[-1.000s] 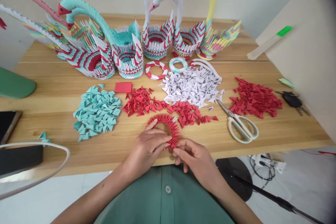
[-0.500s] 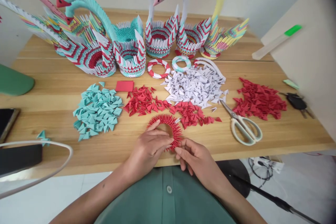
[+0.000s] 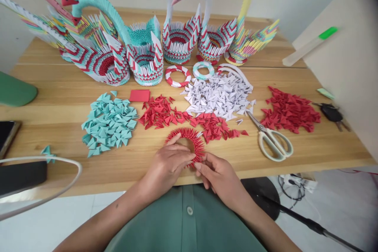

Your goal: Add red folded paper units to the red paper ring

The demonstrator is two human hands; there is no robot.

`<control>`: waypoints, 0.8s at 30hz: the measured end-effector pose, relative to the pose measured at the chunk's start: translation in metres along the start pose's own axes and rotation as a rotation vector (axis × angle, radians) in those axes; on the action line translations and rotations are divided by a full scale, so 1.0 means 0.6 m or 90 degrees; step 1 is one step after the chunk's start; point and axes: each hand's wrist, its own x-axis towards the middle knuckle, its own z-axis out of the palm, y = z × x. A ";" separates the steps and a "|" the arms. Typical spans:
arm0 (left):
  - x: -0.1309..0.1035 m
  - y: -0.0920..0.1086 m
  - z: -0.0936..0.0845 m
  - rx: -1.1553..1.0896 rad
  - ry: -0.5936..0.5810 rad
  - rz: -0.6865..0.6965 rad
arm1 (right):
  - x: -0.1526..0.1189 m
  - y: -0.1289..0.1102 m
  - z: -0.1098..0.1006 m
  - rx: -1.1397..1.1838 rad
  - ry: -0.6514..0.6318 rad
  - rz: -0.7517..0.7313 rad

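"Looking at the left hand, what has it got?"

"The ring, spiky and red. That hand curls over its near left part, fingers pressed against the paper."

"And the right hand?"

"Thumb and forefinger pinch the ring's near right edge; the other fingers bend underneath. Whether a loose piece sits between the tips, I can't tell."

"Where is the ring?"

"Between the two hands, at the near side of the table. A white bit shows at its far right edge."

"What surrounds it?"

"Red pieces just behind the ring, then white pieces farther back. Teal pieces lie to its left, scissors to its right, and a red heap beyond those."

"Anything behind?"

"Well behind the ring, two hoops lie flat, one red and white, one teal and white. Paper swans stand in back of them."
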 end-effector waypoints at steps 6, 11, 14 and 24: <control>-0.001 -0.004 0.002 0.080 -0.022 0.009 | -0.014 0.024 -0.023 0.030 -0.016 0.010; -0.001 0.003 0.002 0.105 -0.017 0.007 | -0.049 0.042 -0.074 0.033 0.080 -0.046; -0.001 0.013 0.006 0.139 -0.006 0.015 | -0.059 0.049 -0.094 0.001 0.195 -0.100; -0.001 0.030 0.026 0.264 -0.052 -0.025 | -0.012 0.076 -0.153 -0.378 0.422 -0.351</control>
